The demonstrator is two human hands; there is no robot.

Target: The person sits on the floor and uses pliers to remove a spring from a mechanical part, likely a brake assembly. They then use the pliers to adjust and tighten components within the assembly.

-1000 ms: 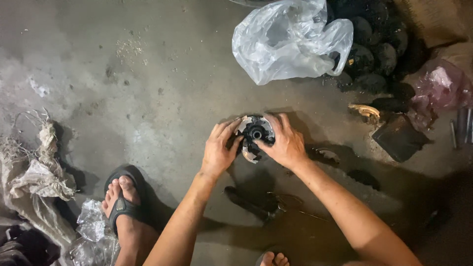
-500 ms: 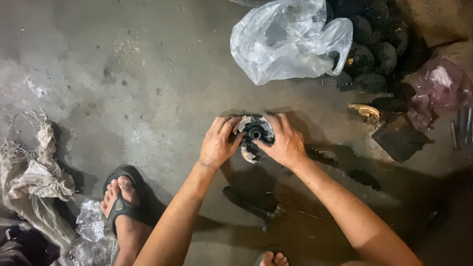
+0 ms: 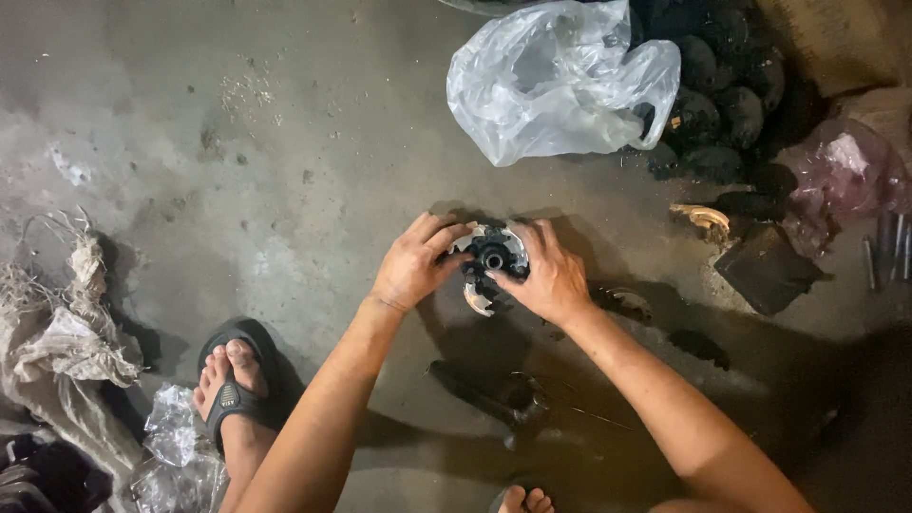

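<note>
Holding a round metal part (image 3: 491, 263) between both hands, I see it sitting just above the concrete floor (image 3: 285, 142), its dark hub facing up at me. My left hand (image 3: 415, 263) curls around the part's left edge, fingers closed on the rim and thumb pressed toward the hub. My right hand (image 3: 551, 275) clasps the opposite edge, fingers wrapped over the top and right side. Beyond the hands, farther from me, lies a crumpled clear plastic bag (image 3: 556, 85), with a heap of dark round parts (image 3: 712, 90) just right of it. Right of my right hand rests a flat dark piece (image 3: 768, 269) on the floor. Below my left forearm, my foot in a black sandal (image 3: 231, 380) stands near a pile of rags (image 3: 62, 332).
</note>
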